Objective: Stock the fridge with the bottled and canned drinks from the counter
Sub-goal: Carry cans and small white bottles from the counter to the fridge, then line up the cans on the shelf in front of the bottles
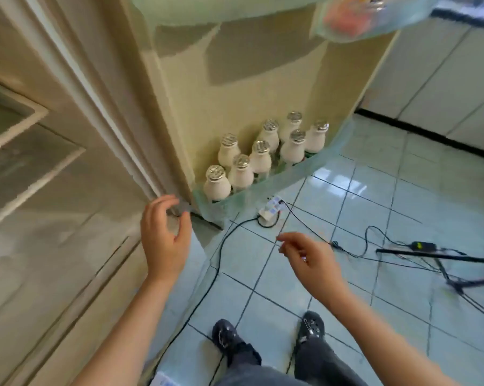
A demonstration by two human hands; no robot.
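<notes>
Bottles: eight bottles (pixel 260 157) of pale milky drink with silver caps stand in two rows in the lower door shelf (pixel 292 174) of the open fridge door (pixel 249 87), from its left end to its right end.
Writing: the caps carry some print, too small to read.
Left hand (pixel 164 238): half open, fingers loosely curved, empty, at the bottom corner of the fridge, just beside the shelf's left end; I cannot tell if it touches.
Right hand (pixel 312 259): loosely open, blurred, empty, above the tiled floor (pixel 402 190).
Floor: a power strip (pixel 271 211) with black cables lies near the shelf.
</notes>
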